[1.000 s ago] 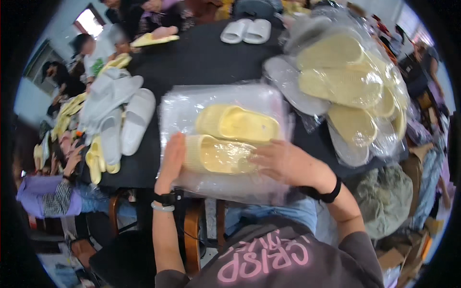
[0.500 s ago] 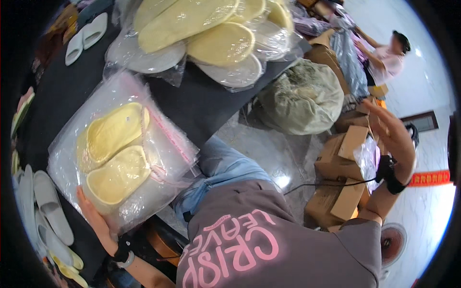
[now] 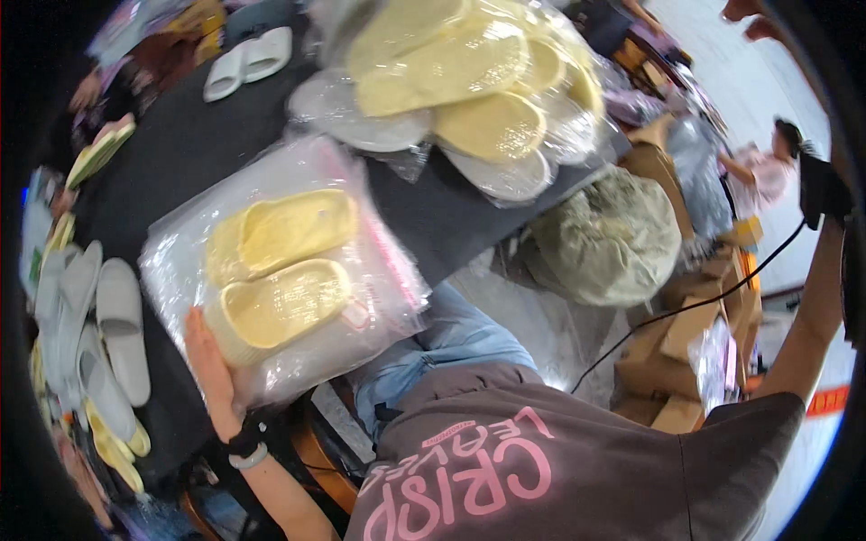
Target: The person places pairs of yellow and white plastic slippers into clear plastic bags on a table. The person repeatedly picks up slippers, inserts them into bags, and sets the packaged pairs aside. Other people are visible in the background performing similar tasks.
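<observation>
A pair of yellow slippers (image 3: 302,225) lies side by side on a stack of clear plastic bags (image 3: 180,261); whether they are inside the top bag I cannot tell. My left hand (image 3: 213,365) rests flat, fingers stretched, against the near left edge of the stack beside the closer slipper. It grips nothing. My right arm is raised at the far right, with a black strap round the wrist. Of my right hand (image 3: 758,20) only fingers show near the upper rim, stretched and slightly apart, with nothing seen in them. The palm is hidden in the dark rim.
Bagged yellow and white slippers (image 3: 451,77) are heaped on the black table (image 3: 406,207). White slippers (image 3: 248,63) stand farther back, grey ones (image 3: 122,329) at left. A green sack (image 3: 609,239) and cardboard boxes (image 3: 658,356) occupy the right. A co-worker in pink (image 3: 767,176) is beyond.
My right hand has risen toward the upper right rim, and its cable has swung up. My left hand stays against the bag stack. The whole view has shifted, so the table appears farther right.
</observation>
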A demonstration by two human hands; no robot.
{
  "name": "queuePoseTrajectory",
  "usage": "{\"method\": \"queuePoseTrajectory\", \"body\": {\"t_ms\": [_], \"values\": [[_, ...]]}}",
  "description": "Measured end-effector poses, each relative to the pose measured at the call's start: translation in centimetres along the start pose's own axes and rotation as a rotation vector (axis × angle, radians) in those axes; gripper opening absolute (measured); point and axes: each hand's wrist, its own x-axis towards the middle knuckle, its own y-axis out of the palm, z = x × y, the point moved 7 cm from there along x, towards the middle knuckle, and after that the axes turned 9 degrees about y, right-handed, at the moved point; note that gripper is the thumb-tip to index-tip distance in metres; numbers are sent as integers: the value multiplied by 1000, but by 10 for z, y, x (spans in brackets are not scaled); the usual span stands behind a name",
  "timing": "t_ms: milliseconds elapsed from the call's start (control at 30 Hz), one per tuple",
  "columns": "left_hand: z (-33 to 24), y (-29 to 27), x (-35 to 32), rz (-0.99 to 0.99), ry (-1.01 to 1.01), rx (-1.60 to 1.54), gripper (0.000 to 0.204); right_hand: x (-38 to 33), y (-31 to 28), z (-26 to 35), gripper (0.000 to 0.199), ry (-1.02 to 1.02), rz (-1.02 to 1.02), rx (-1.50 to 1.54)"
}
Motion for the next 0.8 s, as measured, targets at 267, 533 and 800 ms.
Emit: {"method": "queuePoseTrajectory", "body": {"t_ms": [267, 533, 800], "values": [[-14, 0, -6, 29, 3, 179, 51, 95, 292, 53, 41, -706, 488, 81], [-27, -6, -9, 50, -96, 263, 50, 146, 409, 186, 64, -966, -39, 374], [-42, -3, -8, -9, -170, 232, 52, 160, 422, 227, 64, -777, -143, 370]]}}
